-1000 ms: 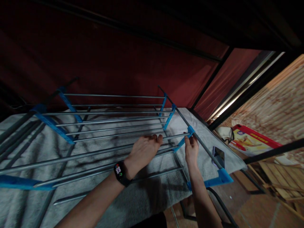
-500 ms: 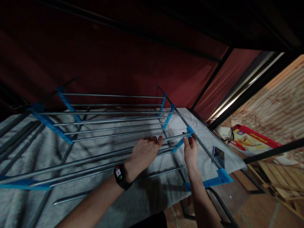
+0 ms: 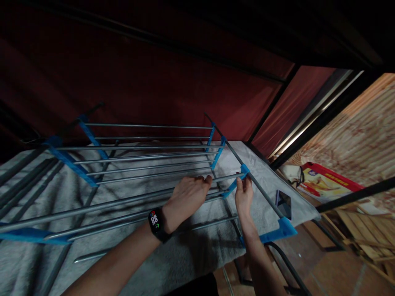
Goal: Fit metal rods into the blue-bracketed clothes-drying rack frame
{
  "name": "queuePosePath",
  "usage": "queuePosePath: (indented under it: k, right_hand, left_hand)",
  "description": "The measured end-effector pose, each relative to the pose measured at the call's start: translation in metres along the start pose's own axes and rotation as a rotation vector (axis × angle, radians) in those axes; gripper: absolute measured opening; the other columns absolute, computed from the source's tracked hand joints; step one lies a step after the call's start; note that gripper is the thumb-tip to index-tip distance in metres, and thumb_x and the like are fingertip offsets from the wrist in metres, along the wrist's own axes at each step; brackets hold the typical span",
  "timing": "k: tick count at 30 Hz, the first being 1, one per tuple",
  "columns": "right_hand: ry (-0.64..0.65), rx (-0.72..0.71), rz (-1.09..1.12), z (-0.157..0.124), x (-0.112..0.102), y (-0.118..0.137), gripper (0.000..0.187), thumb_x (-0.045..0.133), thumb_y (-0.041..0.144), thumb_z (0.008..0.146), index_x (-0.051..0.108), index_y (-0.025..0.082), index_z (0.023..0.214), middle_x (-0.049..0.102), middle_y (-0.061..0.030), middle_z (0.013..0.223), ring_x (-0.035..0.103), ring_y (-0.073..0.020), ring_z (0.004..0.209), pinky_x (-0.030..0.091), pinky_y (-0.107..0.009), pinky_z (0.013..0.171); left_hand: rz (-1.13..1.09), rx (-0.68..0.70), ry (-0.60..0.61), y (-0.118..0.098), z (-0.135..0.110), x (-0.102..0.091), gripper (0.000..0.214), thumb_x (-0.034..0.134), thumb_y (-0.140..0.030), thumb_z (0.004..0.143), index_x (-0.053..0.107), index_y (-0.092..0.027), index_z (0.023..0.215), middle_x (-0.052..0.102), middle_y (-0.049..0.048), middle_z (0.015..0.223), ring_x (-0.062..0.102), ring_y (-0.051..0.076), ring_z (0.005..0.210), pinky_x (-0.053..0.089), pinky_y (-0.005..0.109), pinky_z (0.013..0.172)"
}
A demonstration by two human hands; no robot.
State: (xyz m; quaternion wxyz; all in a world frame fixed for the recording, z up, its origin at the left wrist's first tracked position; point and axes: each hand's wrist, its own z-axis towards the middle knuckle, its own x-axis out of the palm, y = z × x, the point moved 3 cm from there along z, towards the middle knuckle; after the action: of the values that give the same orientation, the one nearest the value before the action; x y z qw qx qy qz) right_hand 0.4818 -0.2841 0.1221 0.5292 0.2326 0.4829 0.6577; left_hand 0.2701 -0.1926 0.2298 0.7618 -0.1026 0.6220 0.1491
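Note:
A rack (image 3: 148, 157) of thin grey metal tubes and blue plastic connectors stands on a grey cloth. My left hand (image 3: 191, 191), a black smart band (image 3: 158, 224) on its wrist, is closed round a metal tube (image 3: 123, 201) of the nearer shelf. The right end of this tube meets a blue connector (image 3: 235, 183) on the right side. Fingers of my right hand (image 3: 244, 195) pinch that connector near the tube's end, the fingertips partly hidden behind it. In front, a loose-ended tube (image 3: 89, 257) passes under my left forearm.
Grey cloth (image 3: 203, 257) covers the surface under the rack. A phone (image 3: 283, 203) lies on it at the right. Beyond are a red and yellow box (image 3: 327, 179) and wooden slats (image 3: 367, 234). A dark red panel (image 3: 154, 82) rises behind, and black metal bars (image 3: 348, 197) cross the right side.
The rack's near right corner and my right hand sit slightly further left in view, while the rack's left end appears slightly further right. Both hands keep their grips.

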Motion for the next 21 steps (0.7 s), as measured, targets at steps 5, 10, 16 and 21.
queuePosePath:
  k: [5,10,16,21]
  right_hand:
    - [-0.001,0.012,0.017,-0.001,0.002,0.001,0.055,0.050,0.054,0.094,0.061,0.017,0.133,0.067,-0.0180,0.134,0.063,-0.0274,0.125,0.047,-0.044,0.109]
    - [0.019,0.015,0.076,-0.001,0.006,0.003,0.054,0.049,0.052,0.094,0.061,0.017,0.133,0.068,-0.0159,0.131,0.061,-0.0270,0.128,0.043,-0.046,0.113]
    - [0.015,0.068,0.105,-0.024,0.000,-0.003,0.071,0.055,0.043,0.089,0.036,0.022,0.154,0.051,-0.0159,0.152,0.051,-0.0266,0.138,0.039,-0.049,0.118]
    - [0.021,-0.055,-0.011,-0.086,0.000,0.011,0.054,0.052,0.038,0.093,0.048,0.024,0.145,0.050,-0.0153,0.147,0.051,-0.0285,0.133,0.041,-0.051,0.113]
  left_hand:
    - [-0.026,0.007,-0.014,0.002,0.001,0.002,0.034,0.042,-0.012,0.102,0.060,-0.012,0.131,0.075,0.0111,0.089,0.075,0.023,0.087,0.056,0.035,0.077]
    - [-0.024,-0.023,0.001,0.003,0.000,0.003,0.031,0.045,-0.014,0.102,0.062,-0.014,0.127,0.076,0.0134,0.098,0.075,0.023,0.087,0.055,0.034,0.073]
    - [0.054,-0.074,-0.109,0.006,-0.020,-0.010,0.050,0.049,-0.010,0.098,0.051,-0.019,0.147,0.070,0.0135,0.119,0.068,0.025,0.106,0.053,0.038,0.090]
    - [0.061,-0.014,-0.385,0.011,-0.096,0.005,0.049,0.051,-0.011,0.099,0.053,-0.024,0.146,0.066,0.0114,0.131,0.063,0.022,0.114,0.048,0.040,0.103]
